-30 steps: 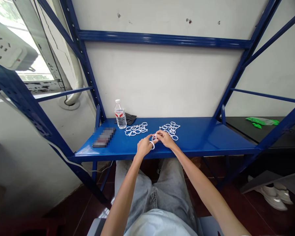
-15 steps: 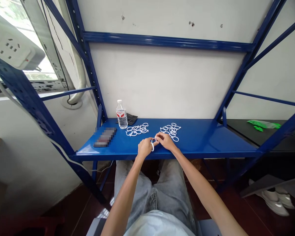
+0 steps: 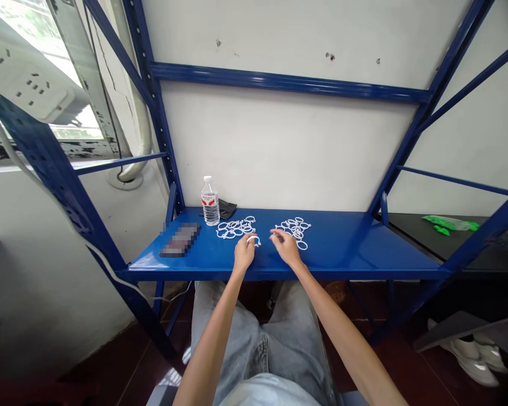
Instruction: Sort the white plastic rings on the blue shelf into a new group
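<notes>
Head view, near to far. Grey jeans [image 3: 220,327], worn by the seated person, over a dark red floor [image 3: 131,349]. Blue table [image 3: 347,248], smooth and glossy. Left hand [image 3: 244,252], above its front part: fingers closed on one white ring [image 3: 257,239]. Right hand [image 3: 287,246], apart from it: thumb and forefinger nearly together; whether they pinch anything cannot be told. Dark slab [image 3: 180,239], blurred, at left. Two loose clusters of rings, left [image 3: 236,228] and right [image 3: 295,226], beyond the hands. Clear bottle [image 3: 210,208], upright, white cap, red-and-white label; black pouch [image 3: 227,209] just beside. White wall [image 3: 279,152], chipped in spots, behind a blue crossbar [image 3: 288,80]. Held ring: thin, white, a curved arc showing, the rest hidden by the fingers. Loose rings: white, thin, overlapping, some with small nubs.
</notes>
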A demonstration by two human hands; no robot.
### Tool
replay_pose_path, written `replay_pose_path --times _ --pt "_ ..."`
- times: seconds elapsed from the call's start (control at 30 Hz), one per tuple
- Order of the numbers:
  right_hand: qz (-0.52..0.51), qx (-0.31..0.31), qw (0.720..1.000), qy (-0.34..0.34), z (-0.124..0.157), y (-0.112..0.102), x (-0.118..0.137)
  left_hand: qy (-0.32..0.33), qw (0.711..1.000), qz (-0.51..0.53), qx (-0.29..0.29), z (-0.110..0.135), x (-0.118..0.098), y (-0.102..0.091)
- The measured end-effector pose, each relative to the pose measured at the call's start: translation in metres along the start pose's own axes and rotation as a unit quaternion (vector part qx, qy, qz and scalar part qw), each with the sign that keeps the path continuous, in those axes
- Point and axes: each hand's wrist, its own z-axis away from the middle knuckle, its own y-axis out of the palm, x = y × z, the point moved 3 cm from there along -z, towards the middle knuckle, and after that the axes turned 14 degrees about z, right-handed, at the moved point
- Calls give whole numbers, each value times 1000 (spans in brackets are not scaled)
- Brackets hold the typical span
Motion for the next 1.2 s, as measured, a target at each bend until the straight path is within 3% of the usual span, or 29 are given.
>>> replay_pose_path --times 0.07,0.13,0.4,0.53,0.73,0.93,1.2 --pt "-40 116 992 -16 3 14 8 2 999 27 18 1 0 -2" --pt "-80 182 980 -25 4 24 13 1 999 45 28 2 -2 -4" --pt "-179 235 954 43 0 22 12 15 997 31 63 5 -10 -2" --pt "-210 236 947 66 -1 18 9 21 996 44 77 7 -14 -2" --pt "-254 212 938 104 -2 15 3 -7 982 113 155 13 -19 -4" --pt "-246 168 950 96 0 12 1 10 989 33 142 18 -21 -2" --pt "-215 130 966 57 4 16 -4 22 985 9 168 16 -17 2"
